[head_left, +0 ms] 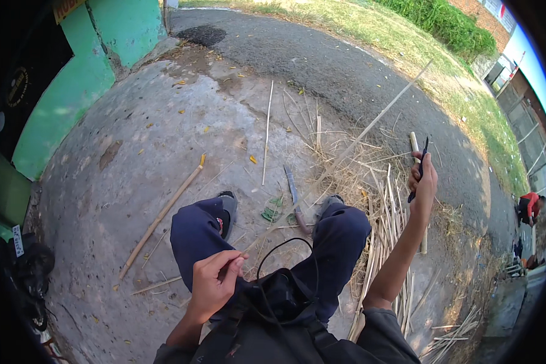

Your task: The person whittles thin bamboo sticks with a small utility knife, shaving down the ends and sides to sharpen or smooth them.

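My left hand (216,276) is closed in front of my left knee, pinching the near end of a long, thin bamboo strip (359,137). The strip slants up and away to the right, over the ground. Out at the right, my raised right hand (426,182) is wrapped round a dark knife (426,145), whose pointed tip stands above the fingers. Part of the knife is hidden by the hand. A machete (292,185) with a curved brown handle lies on the concrete between my feet.
Split bamboo strips (385,239) and shavings (340,159) are heaped beside my right leg. A pale pole (424,242) lies beyond my right forearm. Another bamboo stick (164,217) rests at left. A green wall (67,115) and a parked motorcycle (33,267) border the left; a person in red (531,206) is far right.
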Demonstrator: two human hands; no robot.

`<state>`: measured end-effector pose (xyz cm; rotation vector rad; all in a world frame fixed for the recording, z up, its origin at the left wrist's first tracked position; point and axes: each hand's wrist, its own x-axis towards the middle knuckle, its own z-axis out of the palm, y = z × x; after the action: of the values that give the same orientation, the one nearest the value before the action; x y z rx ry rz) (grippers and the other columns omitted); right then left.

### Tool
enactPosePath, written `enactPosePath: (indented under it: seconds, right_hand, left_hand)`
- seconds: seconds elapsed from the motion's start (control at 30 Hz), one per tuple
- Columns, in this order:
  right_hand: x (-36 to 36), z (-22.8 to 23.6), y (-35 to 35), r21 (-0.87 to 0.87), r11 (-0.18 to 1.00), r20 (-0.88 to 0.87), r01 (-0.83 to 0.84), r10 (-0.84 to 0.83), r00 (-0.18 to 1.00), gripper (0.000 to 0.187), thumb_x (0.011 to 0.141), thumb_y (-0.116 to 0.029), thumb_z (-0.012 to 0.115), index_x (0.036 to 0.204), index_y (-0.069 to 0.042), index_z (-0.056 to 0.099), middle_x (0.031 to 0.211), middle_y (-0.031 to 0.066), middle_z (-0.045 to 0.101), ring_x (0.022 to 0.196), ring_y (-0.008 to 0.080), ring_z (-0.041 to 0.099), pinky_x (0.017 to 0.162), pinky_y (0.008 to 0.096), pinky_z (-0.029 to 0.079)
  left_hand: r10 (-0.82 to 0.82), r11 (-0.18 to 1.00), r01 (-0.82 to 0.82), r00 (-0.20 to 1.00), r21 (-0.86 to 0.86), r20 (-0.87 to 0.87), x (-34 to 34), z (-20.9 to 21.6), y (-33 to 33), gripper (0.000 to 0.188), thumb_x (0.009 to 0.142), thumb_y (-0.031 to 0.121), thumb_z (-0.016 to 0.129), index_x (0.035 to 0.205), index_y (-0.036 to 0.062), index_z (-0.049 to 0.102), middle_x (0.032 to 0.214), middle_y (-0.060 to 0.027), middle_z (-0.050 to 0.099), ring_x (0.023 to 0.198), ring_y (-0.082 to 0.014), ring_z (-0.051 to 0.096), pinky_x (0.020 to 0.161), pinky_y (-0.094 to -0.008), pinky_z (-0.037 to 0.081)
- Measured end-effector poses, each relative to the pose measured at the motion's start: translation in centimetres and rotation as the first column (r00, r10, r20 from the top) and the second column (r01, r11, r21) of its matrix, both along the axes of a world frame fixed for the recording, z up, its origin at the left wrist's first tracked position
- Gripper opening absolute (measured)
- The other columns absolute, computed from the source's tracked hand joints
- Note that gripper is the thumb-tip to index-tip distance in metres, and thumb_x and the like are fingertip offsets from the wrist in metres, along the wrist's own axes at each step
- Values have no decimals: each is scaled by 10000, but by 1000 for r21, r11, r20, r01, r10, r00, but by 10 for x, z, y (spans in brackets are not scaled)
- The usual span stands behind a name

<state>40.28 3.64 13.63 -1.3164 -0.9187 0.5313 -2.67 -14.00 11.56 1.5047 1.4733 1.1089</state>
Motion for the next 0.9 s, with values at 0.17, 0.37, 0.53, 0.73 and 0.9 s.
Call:
enactPosePath:
  seconds: [0.17, 0.37, 0.53, 0.73, 0.9]
  right_hand:
    - [-96, -5, -74, -33, 926, 196, -376, 375, 906, 362, 1123, -348, 547, 1091, -6, 660, 733, -75, 425, 621, 22, 340, 543, 233, 257]
    - [-161, -5, -119, -61, 815, 666, -576, 463, 585, 306, 894, -264, 832, 1042, -26, 708, 760, 89, 648, 605, 253, 644, 555, 335, 478]
    - [-168, -8, -123, -85, 793, 712, -604, 472, 520, 317, 883, -301, 836, 1036, -51, 715, 769, 69, 667, 607, 239, 651, 551, 340, 488]
    - [-171, -10, -124, -54, 771, 743, -634, 456, 491, 344, 882, -334, 822, 1011, -39, 699, 685, 60, 575, 538, 237, 572, 514, 355, 418]
    - [-170, -8, -124, -97, 793, 748, -601, 457, 482, 322, 857, -328, 841, 1024, -81, 719, 769, 43, 660, 586, 218, 626, 534, 333, 471]
  left_hand:
    - [-3, 998, -2, 997, 57, 79, 23, 6, 18, 128, 1032, 12, 651, 1081, -65, 741, 872, -73, 756, 694, -73, 673, 605, -209, 513]
    - [-76, 997, 74, 985, 20, 155, 42, 33, 22, 126, 1033, 22, 655, 1112, -20, 743, 757, -66, 699, 659, -88, 664, 594, -229, 500]
    - [-116, 992, 106, 979, 67, 167, 51, 30, 20, 132, 1040, 23, 648, 1136, -21, 727, 801, -84, 719, 699, -95, 704, 610, -244, 533]
    - [-151, 989, 145, 965, 43, 216, 56, 27, 18, 179, 1068, 64, 628, 1180, -52, 706, 872, -70, 731, 764, -65, 670, 643, -204, 501]
    - [-168, 984, 175, 968, -22, 184, 53, 34, 14, 148, 1057, 25, 604, 1146, -61, 686, 880, -82, 733, 775, -79, 678, 665, -219, 523]
